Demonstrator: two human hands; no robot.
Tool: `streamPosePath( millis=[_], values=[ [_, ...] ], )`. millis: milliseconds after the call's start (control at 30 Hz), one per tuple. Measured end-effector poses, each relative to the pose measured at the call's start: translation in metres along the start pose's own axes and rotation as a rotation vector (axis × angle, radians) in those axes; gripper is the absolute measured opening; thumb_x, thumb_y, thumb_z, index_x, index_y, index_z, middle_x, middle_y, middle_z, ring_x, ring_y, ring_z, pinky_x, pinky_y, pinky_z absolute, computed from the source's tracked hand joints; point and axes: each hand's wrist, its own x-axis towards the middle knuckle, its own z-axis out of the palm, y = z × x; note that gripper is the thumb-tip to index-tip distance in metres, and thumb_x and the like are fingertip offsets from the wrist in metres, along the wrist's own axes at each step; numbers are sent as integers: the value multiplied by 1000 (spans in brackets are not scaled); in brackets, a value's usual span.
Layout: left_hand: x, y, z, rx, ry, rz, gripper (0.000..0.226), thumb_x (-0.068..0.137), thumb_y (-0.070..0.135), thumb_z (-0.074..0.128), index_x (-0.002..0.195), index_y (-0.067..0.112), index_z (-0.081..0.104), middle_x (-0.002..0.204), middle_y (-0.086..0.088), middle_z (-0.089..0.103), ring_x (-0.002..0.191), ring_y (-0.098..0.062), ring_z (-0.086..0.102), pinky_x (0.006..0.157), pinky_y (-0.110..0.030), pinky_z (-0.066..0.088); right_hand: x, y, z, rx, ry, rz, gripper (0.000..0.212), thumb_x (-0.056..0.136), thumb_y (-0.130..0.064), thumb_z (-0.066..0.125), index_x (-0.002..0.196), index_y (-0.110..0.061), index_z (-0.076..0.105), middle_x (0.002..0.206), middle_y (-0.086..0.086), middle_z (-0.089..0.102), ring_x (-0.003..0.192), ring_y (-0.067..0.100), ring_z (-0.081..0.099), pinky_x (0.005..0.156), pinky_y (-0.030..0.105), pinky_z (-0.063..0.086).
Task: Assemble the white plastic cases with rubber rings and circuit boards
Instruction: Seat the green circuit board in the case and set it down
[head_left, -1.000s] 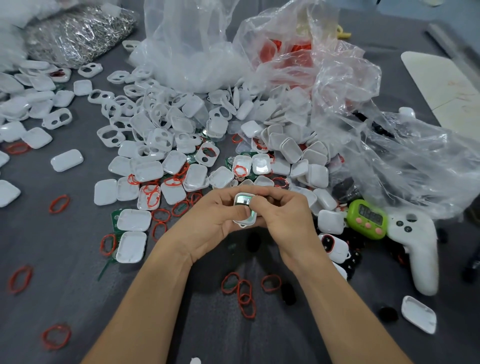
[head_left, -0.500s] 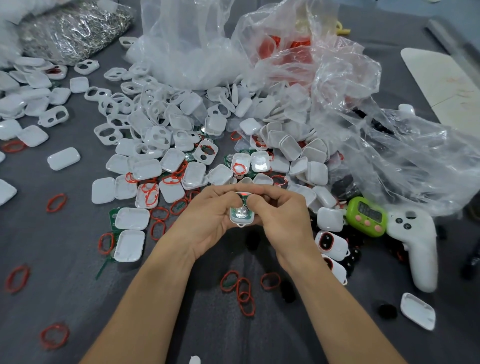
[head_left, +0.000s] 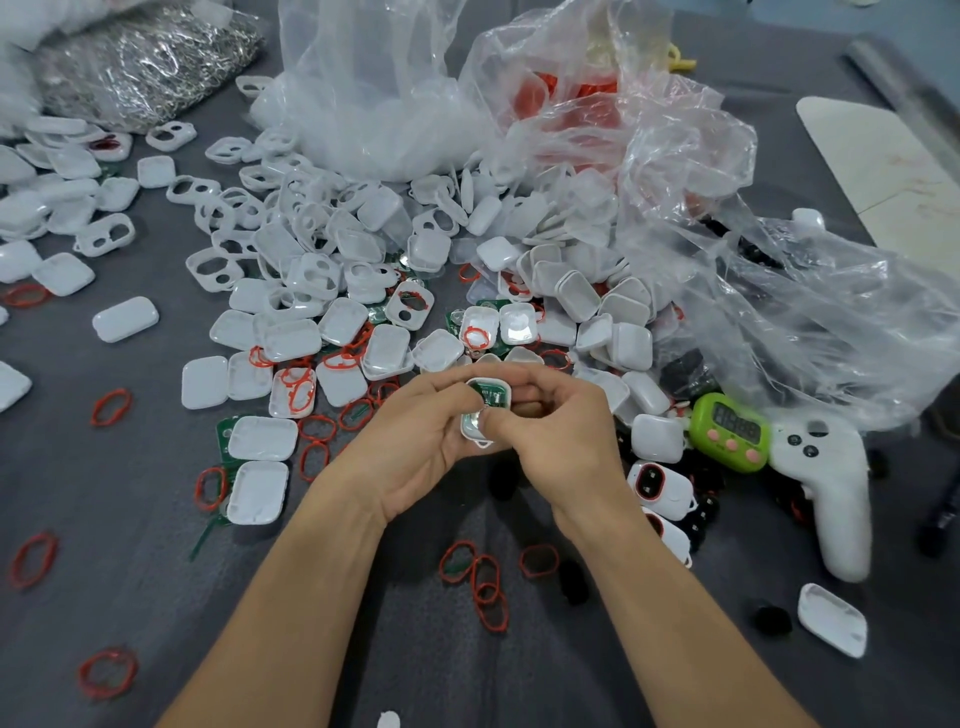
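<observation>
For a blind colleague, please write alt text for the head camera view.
Left hand and right hand together hold a white plastic case with a green circuit board inside. Beyond lie a pile of white cases, red rubber rings and a green timer.

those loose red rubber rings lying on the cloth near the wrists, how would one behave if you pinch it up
Probably floppy: the red rubber rings lie in uneven, squashed ovals, not true shapes, so one would likely sag from a pinch. Likely very light, being thin outlines. Some overlap each other, so lifting one might drag a neighbour along on the grey cloth.
</observation>
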Motion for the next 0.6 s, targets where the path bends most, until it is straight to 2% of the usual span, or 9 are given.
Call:
streamPosePath(
  millis=[100,200,333,400,467,533,600],
  values=[
    [0,0,1,7,-13,1,43,85,-8,43,105,5,80,119,-21,73,110,-28,73,79,-33,61,2,-1,4,-4,46,48,46,52,-5,72,82,-39,81,79,-7,78,73,10,73,69,29,59],
    [0,1,1,3,-9,-4,45,88,-11,41,106,4,79,121,-21,72,109,-28,73,80,-33,61,3,0,5,-16,69,70,46,51,-6,72,82,-39,81,79,-7,78,76,13,75,73,34,62],
    [0,0,4,22,-10,-5,42,84,-9,46,107,5,79,120,-21,73,110,-29,73,81,-32,61,0,0,-1,17,22,81,38,61,-1,72,90,-25,81,82,0,78,74,12,71,71,32,60],
    [1,0,5,14,-8,1,41,85,-9,48,106,6,80,118,-21,73,109,-29,73,82,-31,61,-2,-2,-5,28,-12,67,37,69,3,72,93,-25,80,87,0,79,79,11,73,74,27,59],
    [2,0,5,-23,14,-2,39,86,-9,48,103,7,81,115,-21,74,107,-29,73,83,-33,61,-1,-5,-15,10,45,57,34,75,0,73,94,-27,79,91,-5,79,87,7,74,81,26,59],
    [2,-1,3,-18,37,-3,43,93,-11,44,102,10,81,117,-21,74,111,-30,72,87,-36,61,3,-9,-33,-139,197,11,32,79,-4,72,94,-32,77,90,-14,79,88,0,73,87,27,60],
    [2,-1,3,5,43,-7,46,96,-12,41,102,10,81,119,-22,73,114,-33,71,89,-37,60,9,-16,-54,-434,338,-75,31,83,-5,69,95,-32,79,85,-19,76,83,-2,71,89,30,59]
  ],
)
